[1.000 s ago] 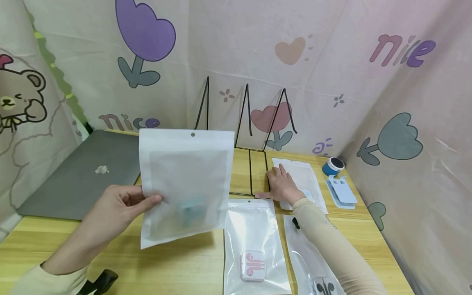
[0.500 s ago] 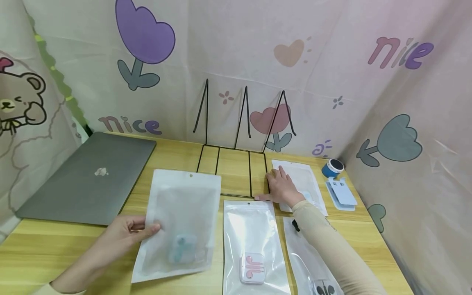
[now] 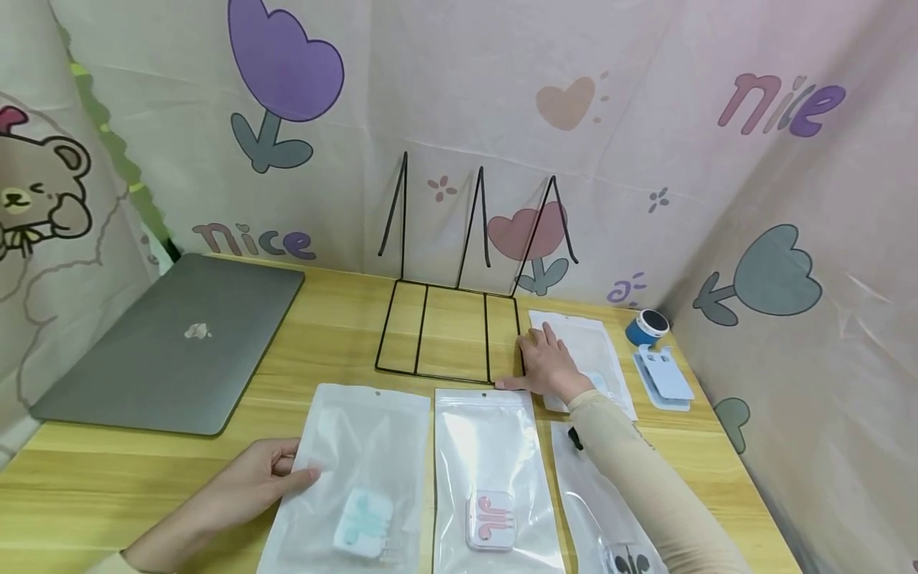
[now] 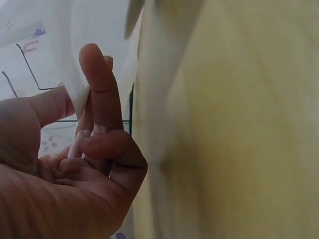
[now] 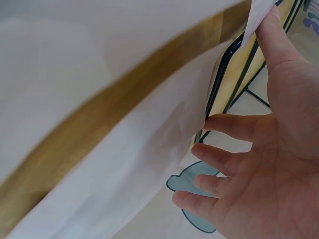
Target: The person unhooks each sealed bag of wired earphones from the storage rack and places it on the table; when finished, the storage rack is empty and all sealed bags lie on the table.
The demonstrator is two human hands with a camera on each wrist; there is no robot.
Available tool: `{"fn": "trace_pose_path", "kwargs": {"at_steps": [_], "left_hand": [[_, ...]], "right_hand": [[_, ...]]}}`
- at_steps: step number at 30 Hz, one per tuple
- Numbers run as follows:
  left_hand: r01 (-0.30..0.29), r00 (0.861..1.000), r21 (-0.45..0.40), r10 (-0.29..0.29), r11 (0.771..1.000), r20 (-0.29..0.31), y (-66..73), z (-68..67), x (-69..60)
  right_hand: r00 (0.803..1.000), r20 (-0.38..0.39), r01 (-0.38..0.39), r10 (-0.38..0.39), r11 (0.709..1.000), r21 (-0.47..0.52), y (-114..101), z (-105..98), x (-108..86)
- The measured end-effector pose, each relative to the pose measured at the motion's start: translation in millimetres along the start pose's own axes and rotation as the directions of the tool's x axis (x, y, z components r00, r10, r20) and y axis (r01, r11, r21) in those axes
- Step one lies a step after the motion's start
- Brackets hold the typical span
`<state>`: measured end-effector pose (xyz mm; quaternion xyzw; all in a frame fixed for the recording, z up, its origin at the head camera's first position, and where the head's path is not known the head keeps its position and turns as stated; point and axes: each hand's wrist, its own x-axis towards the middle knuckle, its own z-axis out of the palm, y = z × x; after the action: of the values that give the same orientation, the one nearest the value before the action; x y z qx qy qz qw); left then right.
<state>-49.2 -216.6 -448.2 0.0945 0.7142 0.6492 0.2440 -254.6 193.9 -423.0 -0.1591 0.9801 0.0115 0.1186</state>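
In the head view my left hand (image 3: 247, 486) pinches the left edge of a frosted white zip pouch (image 3: 358, 438), thumb on top. Inside it a square case with light blue earphones (image 3: 364, 522) shows through. The pouch lies low over the table, left of a second pouch (image 3: 480, 446) with pink earphones (image 3: 493, 518). My right hand (image 3: 548, 363) rests, fingers spread, at the right edge of a black wire rack (image 3: 421, 329) and over a pouch (image 3: 591, 343) at the back right. The right wrist view shows its fingers (image 5: 232, 127) fairly straight near the rack.
A closed grey laptop (image 3: 172, 343) lies at the left. Under my right forearm is a pouch (image 3: 591, 486) with dark earphones (image 3: 633, 560). A blue round speaker (image 3: 645, 327) and a light blue folding stand (image 3: 665, 379) sit at the right edge. Three rack hooks rise before the curtain.
My left hand has brought its pouch down from upright in front of the rack to nearly flat beside the pink-earphone pouch. The rack's base has come into view. My right hand has stayed put.
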Motion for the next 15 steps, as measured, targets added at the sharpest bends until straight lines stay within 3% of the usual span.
{"fn": "trace_pose_path", "kwargs": {"at_steps": [6, 15], "left_hand": [[-0.003, 1.0, 0.019, 0.002, 1.0, 0.012, -3.9, 2.9, -1.5], [0.08, 0.992, 0.195, -0.059, 0.978, -0.111, -1.2, 10.2, -5.7]], "right_hand": [[1.0, 0.003, 0.005, -0.005, 1.0, 0.0, -1.5, 0.4, -1.0], [1.0, -0.011, 0.007, -0.008, 1.0, -0.007, -1.7, -2.4, -1.8]]}}
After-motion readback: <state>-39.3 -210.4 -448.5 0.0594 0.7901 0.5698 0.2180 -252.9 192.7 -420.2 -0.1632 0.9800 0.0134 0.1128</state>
